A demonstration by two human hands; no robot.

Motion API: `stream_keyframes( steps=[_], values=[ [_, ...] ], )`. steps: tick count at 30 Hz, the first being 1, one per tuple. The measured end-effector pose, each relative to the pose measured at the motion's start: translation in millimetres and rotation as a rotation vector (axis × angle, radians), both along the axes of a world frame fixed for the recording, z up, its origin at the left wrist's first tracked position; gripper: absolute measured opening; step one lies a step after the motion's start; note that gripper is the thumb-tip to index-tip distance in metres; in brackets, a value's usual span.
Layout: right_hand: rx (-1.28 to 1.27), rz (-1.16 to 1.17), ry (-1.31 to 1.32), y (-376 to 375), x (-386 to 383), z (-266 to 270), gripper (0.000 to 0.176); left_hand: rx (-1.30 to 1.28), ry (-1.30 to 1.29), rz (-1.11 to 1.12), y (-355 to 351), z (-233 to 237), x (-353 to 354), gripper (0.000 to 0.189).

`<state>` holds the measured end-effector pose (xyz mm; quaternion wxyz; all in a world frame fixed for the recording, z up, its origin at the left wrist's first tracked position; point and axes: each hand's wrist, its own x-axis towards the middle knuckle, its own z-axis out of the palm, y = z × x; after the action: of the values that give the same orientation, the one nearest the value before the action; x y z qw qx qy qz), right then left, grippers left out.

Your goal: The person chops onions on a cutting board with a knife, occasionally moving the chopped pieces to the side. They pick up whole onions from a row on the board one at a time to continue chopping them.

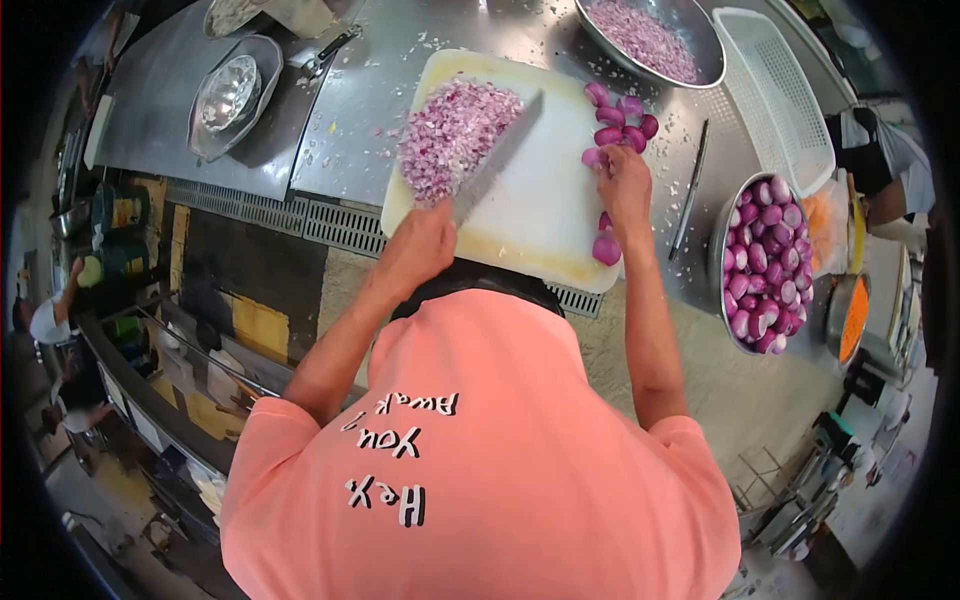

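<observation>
My left hand [424, 240] is closed round the handle of a knife [500, 155], whose broad blade slants across the white cutting board [530, 225]. A heap of finely chopped red onion [450, 135] lies along the blade's left side. At the board's right edge, my right hand [626, 185] has its fingers pinched at a purple onion piece [593, 157]. Several more peeled red onions [632, 136] sit just beyond those fingers. Another onion [606, 249] lies nearer me on the board's right edge.
A steel bowl [716, 70] of chopped onion stands at the back, beside a white perforated basket [775, 95]. To the right are a bowl [718, 265] of peeled onions, a thin dark rod [690, 190] and a bowl of orange shreds [855, 318]. Metal bowls [203, 140] stand left.
</observation>
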<state>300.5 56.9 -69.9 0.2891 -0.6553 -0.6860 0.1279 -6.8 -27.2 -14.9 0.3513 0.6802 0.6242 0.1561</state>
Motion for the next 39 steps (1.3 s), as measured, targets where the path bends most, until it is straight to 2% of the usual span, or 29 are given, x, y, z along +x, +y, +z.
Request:
stream_keyframes(
  steps=[2, 3, 6, 7, 10, 12, 14, 17, 22, 26, 29, 35, 38, 39],
  values=[
    [-0.023, 0.034, 0.027, -4.9, -1.1, -5.1, 0.021, 0.043, -0.079, -0.127, -19.7, -4.9, 0.3, 0.019],
    [-0.046, 0.052, 0.06, -6.2, -1.9, -7.0, 0.021, -0.01, -0.111, -0.142, -27.7, -2.8, -2.0, 0.02],
    [-0.034, 0.078, 0.063, -14.1, -9.1, -8.0, 0.021, -0.002, -0.155, -0.12, -32.3, -40.7, -32.2, 0.02],
    [-0.035, 0.076, 0.061, -15.9, -15.0, -6.6, 0.021, -0.066, -0.161, -0.02, -23.0, -9.0, -26.7, 0.017],
    [-0.063, 0.135, 0.131, -22.6, -43.9, -1.5, 0.022, -0.146, -0.108, 0.092, 0.8, 12.7, -22.3, 0.017],
    [0.008, 0.262, 0.073, -24.3, -63.8, 4.1, 0.02, -0.044, -0.042, 0.017, 4.7, 7.7, -10.7, 0.016],
    [-0.012, 0.279, 0.033, -24.7, -80.7, 5.2, 0.02, 0.085, -0.069, 0.008, 6.3, 10.7, 10.3, 0.015],
    [-0.055, 0.289, -0.034, -23.9, -95.8, 11.6, 0.019, 0.166, -0.048, -0.031, 22.1, -29.2, 33.1, 0.016],
    [-0.075, 0.291, -0.1, -20.8, -95.2, 12.4, 0.021, 0.126, -0.078, -0.027, 6.9, 3.4, 28.3, 0.018],
    [-0.065, 0.299, -0.095, -26.1, -94.9, 8.2, 0.022, 0.088, -0.033, -0.032, 16.3, -29.3, 36.8, 0.018],
    [-0.057, 0.294, -0.094, -26.5, -91.0, 7.3, 0.023, 0.04, -0.05, -0.039, 13.3, 2.8, 30.2, 0.018],
    [-0.035, 0.286, -0.077, -28.9, -93.8, 5.7, 0.022, 0.056, -0.082, -0.008, 21.1, -17.3, 43.2, 0.017],
    [-0.042, 0.283, -0.072, -26.5, -90.6, 4.9, 0.021, 0.021, -0.058, -0.027, 13.8, 3.7, 32.5, 0.017],
    [-0.064, 0.276, -0.071, -25.8, -91.9, 3.2, 0.02, 0.026, -0.051, -0.031, 16.4, -2.9, 32.4, 0.017]
  ],
)
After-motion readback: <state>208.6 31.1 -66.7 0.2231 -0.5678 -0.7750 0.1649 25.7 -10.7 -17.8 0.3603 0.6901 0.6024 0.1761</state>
